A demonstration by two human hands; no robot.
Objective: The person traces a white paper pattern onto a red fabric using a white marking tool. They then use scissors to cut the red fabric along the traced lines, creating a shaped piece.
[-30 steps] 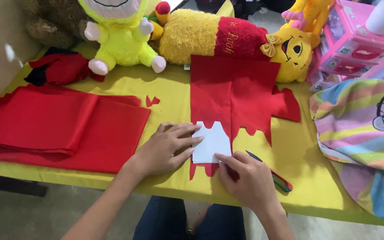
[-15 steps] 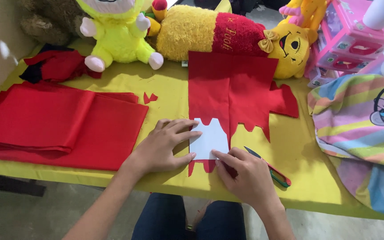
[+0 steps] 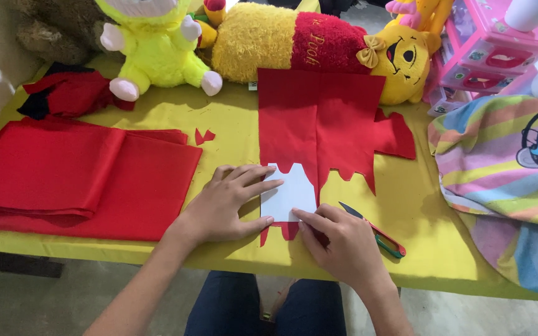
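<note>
Nearest, right hand (image 3: 344, 244) pressing fingertips flat on lower edge of white paper template (image 3: 289, 194); left hand (image 3: 228, 202) lying open, holding template on red cloth piece (image 3: 325, 124); resting just right, scissors (image 3: 375, 231); lying farther back, plush toys (image 3: 263, 37).

Beyond your fingertips, bare yellow table (image 3: 231, 134) lies open up to the plush toys (image 3: 281, 37). Left of your left hand (image 3: 228, 202), folded red cloth (image 3: 82, 180) blocks the way. Scissors (image 3: 375, 231) lie just right of your right hand (image 3: 340, 242), with the striped blanket (image 3: 499, 168) beyond.
</note>
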